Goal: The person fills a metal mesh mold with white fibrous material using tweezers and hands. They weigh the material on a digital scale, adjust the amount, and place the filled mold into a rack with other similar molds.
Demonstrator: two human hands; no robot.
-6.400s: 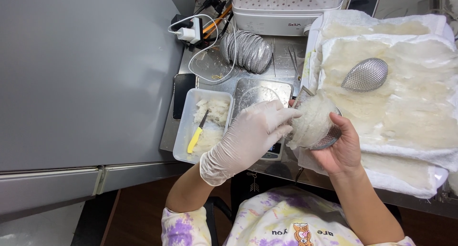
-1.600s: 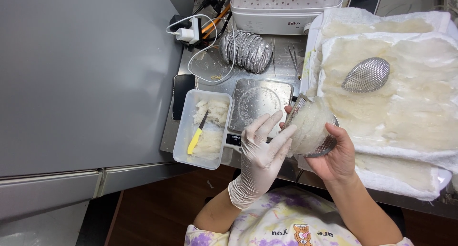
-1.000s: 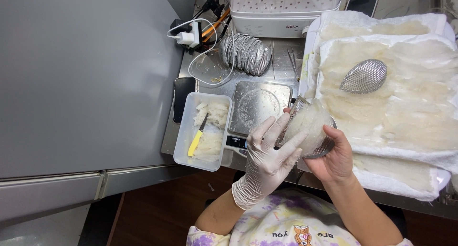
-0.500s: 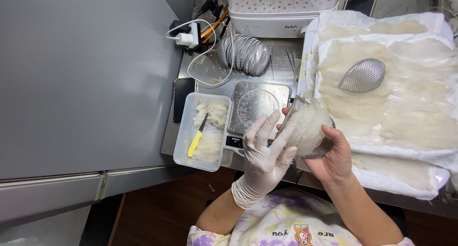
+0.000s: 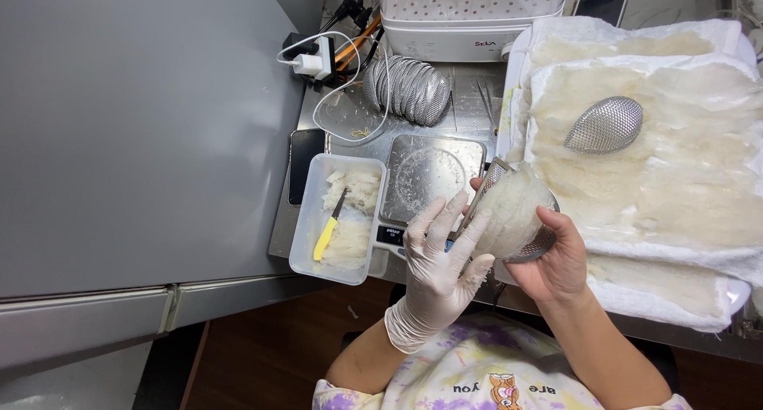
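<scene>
My bare right hand (image 5: 556,263) cups a small metal mesh mould (image 5: 531,247) filled with a pale, translucent fibrous mass (image 5: 509,211). My left hand (image 5: 437,271), in a white glove, presses its spread fingers against the left side of that mass. Both hands are held above the front edge of the steel counter, just right of a digital scale (image 5: 429,175) with a steel plate. A clear plastic box (image 5: 334,219) left of the scale holds more of the pale material and yellow-handled tweezers (image 5: 326,235).
White towels (image 5: 660,195) covered with flat pale sheets fill the right side, with an empty mesh mould (image 5: 604,125) lying on them. A row of stacked mesh moulds (image 5: 409,88), a white appliance (image 5: 469,17), a dark phone (image 5: 304,164) and a charger with cables (image 5: 314,60) sit behind.
My gloved left hand has come back from the counter to the filled mould and now presses on the mass. My right hand has held the mould almost still throughout.
</scene>
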